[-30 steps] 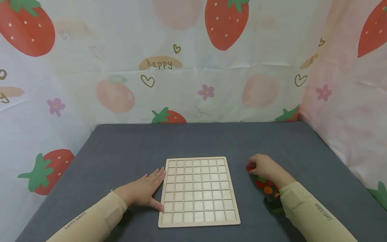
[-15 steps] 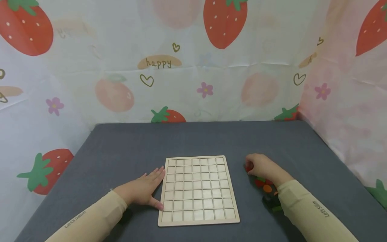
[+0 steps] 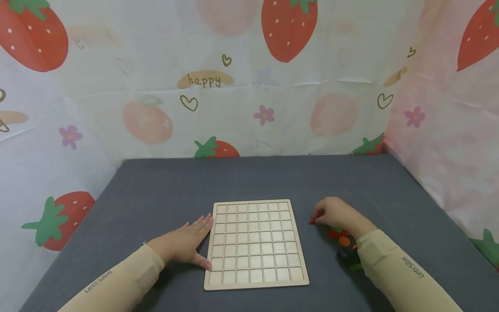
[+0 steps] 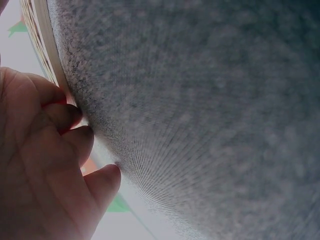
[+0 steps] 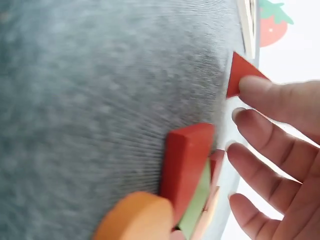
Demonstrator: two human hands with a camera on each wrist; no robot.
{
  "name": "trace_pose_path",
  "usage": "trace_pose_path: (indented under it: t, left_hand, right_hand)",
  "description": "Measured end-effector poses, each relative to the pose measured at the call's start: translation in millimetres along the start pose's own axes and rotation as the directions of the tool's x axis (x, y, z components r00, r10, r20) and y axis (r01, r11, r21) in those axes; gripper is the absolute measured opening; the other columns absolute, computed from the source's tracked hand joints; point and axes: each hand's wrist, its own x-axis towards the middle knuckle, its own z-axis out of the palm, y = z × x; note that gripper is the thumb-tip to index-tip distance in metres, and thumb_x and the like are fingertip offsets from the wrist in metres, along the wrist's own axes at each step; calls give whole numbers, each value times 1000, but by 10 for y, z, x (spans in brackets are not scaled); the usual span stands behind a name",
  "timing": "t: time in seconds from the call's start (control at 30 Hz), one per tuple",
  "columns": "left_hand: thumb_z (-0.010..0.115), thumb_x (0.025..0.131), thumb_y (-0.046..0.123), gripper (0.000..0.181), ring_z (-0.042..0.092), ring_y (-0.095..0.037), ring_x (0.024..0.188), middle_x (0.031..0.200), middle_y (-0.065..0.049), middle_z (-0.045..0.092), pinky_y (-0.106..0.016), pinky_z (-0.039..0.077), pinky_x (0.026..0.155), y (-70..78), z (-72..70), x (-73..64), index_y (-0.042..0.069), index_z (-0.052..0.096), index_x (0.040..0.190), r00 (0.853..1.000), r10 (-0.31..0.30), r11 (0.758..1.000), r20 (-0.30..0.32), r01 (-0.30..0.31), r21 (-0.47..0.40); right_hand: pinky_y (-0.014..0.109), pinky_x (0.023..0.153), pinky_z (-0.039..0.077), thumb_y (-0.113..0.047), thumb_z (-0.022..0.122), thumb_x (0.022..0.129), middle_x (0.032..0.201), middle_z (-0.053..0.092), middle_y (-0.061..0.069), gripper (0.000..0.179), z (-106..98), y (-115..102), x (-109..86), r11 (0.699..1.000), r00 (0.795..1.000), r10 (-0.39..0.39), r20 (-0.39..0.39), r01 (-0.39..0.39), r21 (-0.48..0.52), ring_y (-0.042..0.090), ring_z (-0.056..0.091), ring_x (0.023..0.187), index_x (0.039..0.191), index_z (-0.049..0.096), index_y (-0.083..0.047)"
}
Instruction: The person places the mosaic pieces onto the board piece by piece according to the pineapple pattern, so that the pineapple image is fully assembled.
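A pale wooden board (image 3: 254, 248) with a grid of square recesses lies flat on the table. My left hand (image 3: 182, 246) rests beside it with fingers spread, fingertips and thumb touching its left edge. To the right of the board, my right hand (image 3: 340, 215) pinches a small red block (image 5: 239, 77) between thumb and finger; a triangular corner of it shows. Below that hand is a loose group of coloured blocks. In the right wrist view these include a red block (image 5: 186, 162), a green block (image 5: 196, 202) and a rounded orange block (image 5: 136, 218). My forearm partly hides the group in the head view.
Dark grey cloth covers the table (image 3: 163, 182). Fabric walls (image 3: 249, 52) printed with strawberries and flowers rise at the back and both sides. A dark block (image 3: 343, 258) lies at the near end of the group, by my right sleeve (image 3: 393, 260).
My right hand has shifted slightly left, toward the board, with the red block, which now pokes out past the fingertips. The left hand stays at the board's edge.
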Motion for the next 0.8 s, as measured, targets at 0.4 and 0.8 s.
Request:
trace_pose_path:
  t: [0.4, 0.8]
  left_hand:
    - [58, 58, 76, 124, 9, -26, 139, 153, -12, 7, -53, 20, 106, -12, 5, 12, 2, 12, 146, 1000, 9, 1000, 3, -9, 0]
    - [58, 56, 76, 125, 9, -25, 139, 153, -10, 7, -52, 19, 107, -24, 26, 16, 3, 12, 146, 1000, -5, 1000, -1, 5, 7]
  right_hand:
    - [28, 59, 43, -11, 66, 81, 72, 60, -5, 12, 19, -43, 22, 999, 1000, 15, 22, -16, 35, 13, 50, 66, 71, 68, -16]
    - [28, 60, 43, -10, 66, 82, 75, 58, -6, 12, 58, -82, 50, 999, 1000, -26, 5, 25, 28, 12, 49, 68, 73, 64, -17]
